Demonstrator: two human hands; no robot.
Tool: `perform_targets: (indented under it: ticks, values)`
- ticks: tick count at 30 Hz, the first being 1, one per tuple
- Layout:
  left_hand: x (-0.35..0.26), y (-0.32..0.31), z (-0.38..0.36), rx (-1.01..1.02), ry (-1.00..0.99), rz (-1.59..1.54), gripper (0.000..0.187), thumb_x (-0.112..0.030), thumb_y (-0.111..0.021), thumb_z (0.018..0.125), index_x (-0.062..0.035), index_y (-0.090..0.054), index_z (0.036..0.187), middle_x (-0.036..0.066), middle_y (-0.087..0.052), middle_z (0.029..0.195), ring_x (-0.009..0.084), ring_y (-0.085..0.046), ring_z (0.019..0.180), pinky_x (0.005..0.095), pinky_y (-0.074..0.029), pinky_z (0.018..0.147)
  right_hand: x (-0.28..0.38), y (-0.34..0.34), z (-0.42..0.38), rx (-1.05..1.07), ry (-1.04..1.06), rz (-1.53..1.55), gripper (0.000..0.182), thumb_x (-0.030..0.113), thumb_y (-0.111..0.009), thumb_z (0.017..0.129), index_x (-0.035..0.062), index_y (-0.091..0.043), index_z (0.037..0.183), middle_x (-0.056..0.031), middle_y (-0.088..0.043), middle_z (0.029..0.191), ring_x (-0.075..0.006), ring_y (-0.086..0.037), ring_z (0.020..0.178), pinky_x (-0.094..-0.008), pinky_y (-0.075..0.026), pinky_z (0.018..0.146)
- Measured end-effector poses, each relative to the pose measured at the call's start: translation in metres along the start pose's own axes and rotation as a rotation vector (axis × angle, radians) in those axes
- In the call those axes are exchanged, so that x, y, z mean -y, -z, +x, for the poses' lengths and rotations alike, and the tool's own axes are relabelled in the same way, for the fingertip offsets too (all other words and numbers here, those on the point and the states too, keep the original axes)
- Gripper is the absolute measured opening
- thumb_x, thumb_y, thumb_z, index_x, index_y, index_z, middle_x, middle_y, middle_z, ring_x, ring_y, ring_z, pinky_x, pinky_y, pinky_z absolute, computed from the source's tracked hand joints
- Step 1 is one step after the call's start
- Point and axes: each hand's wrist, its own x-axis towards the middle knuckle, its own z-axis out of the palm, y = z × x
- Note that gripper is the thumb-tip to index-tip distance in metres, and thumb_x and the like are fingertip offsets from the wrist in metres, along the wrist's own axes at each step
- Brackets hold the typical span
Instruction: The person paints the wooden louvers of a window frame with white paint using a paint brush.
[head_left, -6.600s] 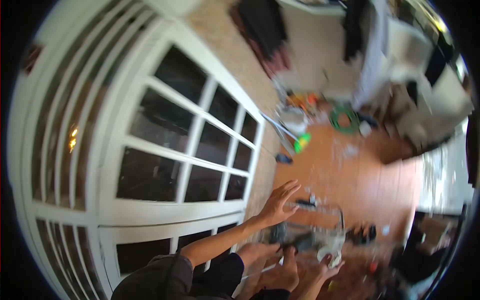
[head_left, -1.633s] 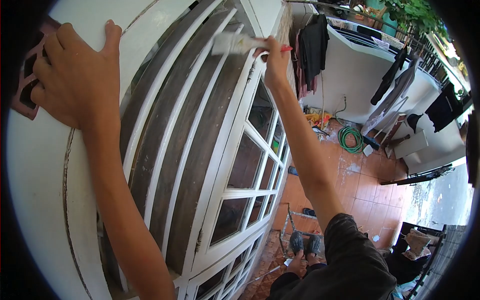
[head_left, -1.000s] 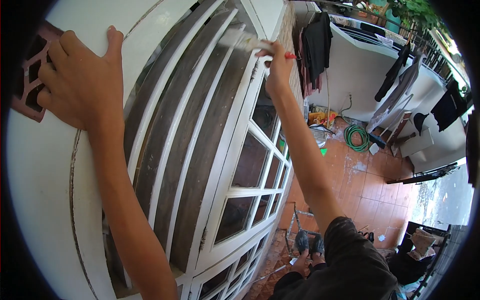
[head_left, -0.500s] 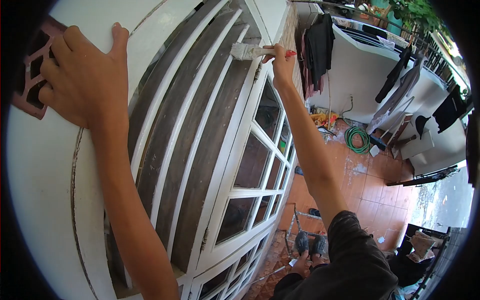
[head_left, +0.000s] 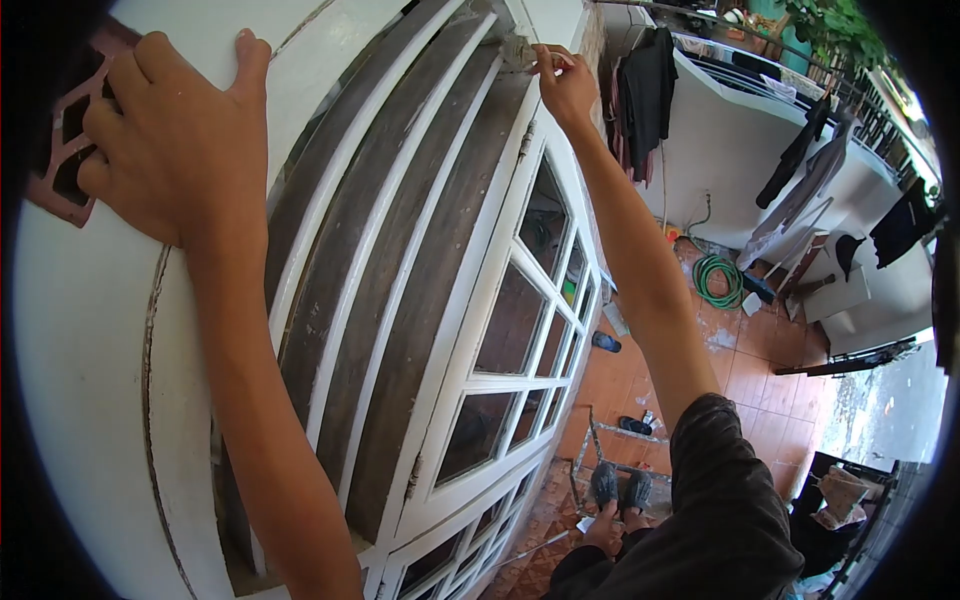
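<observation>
High at the left, my left hand (head_left: 178, 140) grips the edge of a reddish vent block (head_left: 75, 190) set in the white wall. Its fingers curl into the block's openings, and the thumb lies along the wall. My right hand (head_left: 566, 88) is closed around the handle of a paintbrush (head_left: 517, 54). The bristles reach into the top corner of a white window frame (head_left: 470, 210), beside the upper ends of white bars (head_left: 425, 205). Part of the brush handle is hidden by my fingers. Dark grey boards (head_left: 400, 330) show between the bars.
A paned white window (head_left: 510, 320) lies below my right arm. My feet in dark shoes (head_left: 620, 487) stand high on a metal frame above a tiled floor (head_left: 740, 380). A green hose (head_left: 717, 282), slippers (head_left: 605, 342) and hanging clothes (head_left: 645, 95) are at the right.
My right hand has moved slightly up, taking the paintbrush from the frame's face deeper into the top corner. My left hand keeps its grip on the block; the view has shifted a little.
</observation>
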Motion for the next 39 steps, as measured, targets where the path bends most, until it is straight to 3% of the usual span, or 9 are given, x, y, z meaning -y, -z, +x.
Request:
perform_targets:
  ticks: [3, 10, 17, 20, 24, 29, 32, 34, 39]
  values:
    - [0.003, -0.005, 0.000, -0.051, -0.022, -0.016, 0.051, -0.061, -0.060, 0.083, -0.0106, -0.063, 0.092, 0.002, -0.061, 0.091, 0.0246, -0.060, 0.086, 0.0424, -0.041, 0.066, -0.007, 0.012, 0.006, 0.220, -0.017, -0.180, 0.032, 0.043, -0.057, 0.093, 0.0162, -0.075, 0.092, -0.0046, -0.068, 0.070, -0.0234, -0.064, 0.080, -0.0382, -0.050, 0.070]
    - [0.001, 0.002, -0.002, 0.094, -0.005, 0.054, 0.061, -0.068, -0.053, 0.086, -0.0115, -0.064, 0.108, 0.006, -0.063, 0.102, 0.0261, -0.061, 0.101, 0.0439, -0.045, 0.075, 0.002, 0.010, 0.001, -0.044, 0.424, -0.096, 0.020, 0.037, -0.063, 0.091, 0.0209, -0.074, 0.096, -0.0031, -0.068, 0.071, -0.0216, -0.065, 0.080, -0.0346, -0.051, 0.064]
    - [0.003, -0.004, -0.002, 0.025, -0.051, 0.084, 0.061, -0.067, -0.053, 0.086, -0.0114, -0.064, 0.108, 0.005, -0.063, 0.103, 0.0260, -0.062, 0.100, 0.0438, -0.045, 0.073, -0.014, 0.006, -0.006, 0.143, 0.055, 0.094, 0.032, 0.046, -0.058, 0.093, 0.0197, -0.075, 0.102, 0.0003, -0.071, 0.074, -0.0199, -0.065, 0.086, -0.0349, -0.049, 0.075]
    - [0.003, -0.002, -0.001, 0.009, -0.045, 0.087, 0.061, -0.067, -0.053, 0.086, -0.0115, -0.064, 0.108, 0.005, -0.063, 0.103, 0.0259, -0.062, 0.100, 0.0435, -0.045, 0.072, -0.015, 0.010, -0.008, 0.072, 0.043, 0.087, 0.036, 0.046, -0.056, 0.094, 0.0170, -0.075, 0.103, 0.0023, -0.071, 0.073, -0.0172, -0.064, 0.088, -0.0322, -0.048, 0.076]
    - [0.002, -0.004, -0.001, 0.015, -0.041, 0.075, 0.061, -0.067, -0.053, 0.086, -0.0115, -0.064, 0.108, 0.004, -0.063, 0.103, 0.0257, -0.062, 0.101, 0.0434, -0.045, 0.072, -0.009, 0.006, -0.011, 0.116, -0.138, 0.194, 0.037, 0.045, -0.054, 0.096, 0.0150, -0.075, 0.101, 0.0024, -0.071, 0.071, -0.0155, -0.064, 0.072, -0.0292, -0.048, 0.074]
    - [0.004, -0.005, -0.001, -0.045, -0.036, 0.009, 0.054, -0.063, -0.058, 0.084, -0.0107, -0.063, 0.098, 0.004, -0.061, 0.094, 0.0253, -0.060, 0.092, 0.0433, -0.043, 0.069, -0.003, 0.017, -0.025, 0.063, -0.217, 0.648, 0.040, 0.027, -0.049, 0.101, -0.0070, -0.069, 0.094, -0.0094, -0.068, 0.065, -0.0156, -0.063, 0.065, -0.0288, -0.046, 0.068]
    - [0.003, -0.004, 0.000, -0.063, -0.029, -0.023, 0.052, -0.061, -0.059, 0.083, -0.0102, -0.063, 0.094, 0.004, -0.061, 0.089, 0.0257, -0.060, 0.088, 0.0430, -0.041, 0.067, 0.012, 0.014, -0.023, -0.072, -0.286, 0.877, 0.038, 0.025, -0.048, 0.101, -0.0075, -0.068, 0.098, -0.0092, -0.068, 0.067, -0.0141, -0.062, 0.065, -0.0267, -0.045, 0.069]
    - [0.001, -0.002, 0.000, -0.040, -0.023, -0.017, 0.052, -0.061, -0.059, 0.083, -0.0100, -0.063, 0.095, 0.004, -0.061, 0.090, 0.0263, -0.060, 0.090, 0.0431, -0.041, 0.068, 0.009, -0.001, -0.016, -0.027, -0.359, 0.869, 0.034, 0.025, -0.050, 0.100, -0.0052, -0.067, 0.102, -0.0105, -0.072, 0.076, -0.0116, -0.062, 0.077, -0.0250, -0.043, 0.076]
    - [0.001, -0.006, -0.001, -0.058, -0.030, 0.003, 0.054, -0.062, -0.057, 0.084, -0.0097, -0.064, 0.097, 0.004, -0.062, 0.092, 0.0270, -0.060, 0.091, 0.0429, -0.040, 0.067, 0.018, -0.036, 0.000, -0.027, -0.562, 1.002, 0.035, 0.027, -0.051, 0.098, -0.0034, -0.067, 0.106, -0.0112, -0.074, 0.082, -0.0093, -0.054, 0.075, -0.0252, -0.041, 0.074]
